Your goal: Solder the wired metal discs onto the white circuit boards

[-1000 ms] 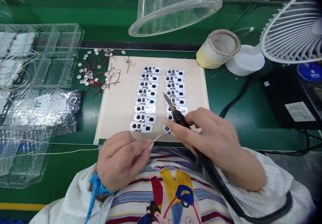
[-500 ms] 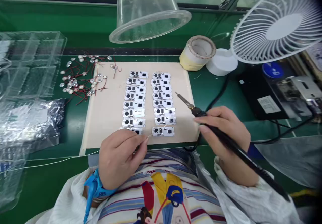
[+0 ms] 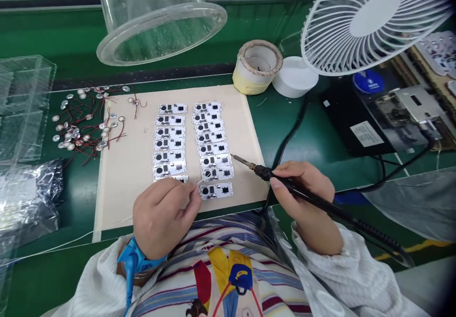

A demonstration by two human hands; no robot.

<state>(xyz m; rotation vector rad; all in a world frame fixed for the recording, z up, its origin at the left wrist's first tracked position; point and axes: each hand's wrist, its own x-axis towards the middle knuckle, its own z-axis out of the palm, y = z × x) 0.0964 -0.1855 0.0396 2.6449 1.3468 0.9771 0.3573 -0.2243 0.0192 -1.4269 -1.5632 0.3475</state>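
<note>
The right hand [image 3: 301, 188] is holding a soldering iron [image 3: 317, 201] in a narrow grip, like a pen. The iron is lying on a slant, and its tip [image 3: 238, 158] is pointing up and left, just beside the right row of white circuit boards [image 3: 213, 148]. The left hand [image 3: 164, 217] is pinching a thin solder wire [image 3: 198, 183] in a narrow grip. The wire is pointing at the bottom board [image 3: 215, 190], and the left hand is nearer to it. The boards are sitting on a tan mat [image 3: 124, 198] on the green tabletop [image 3: 294, 127].
</note>
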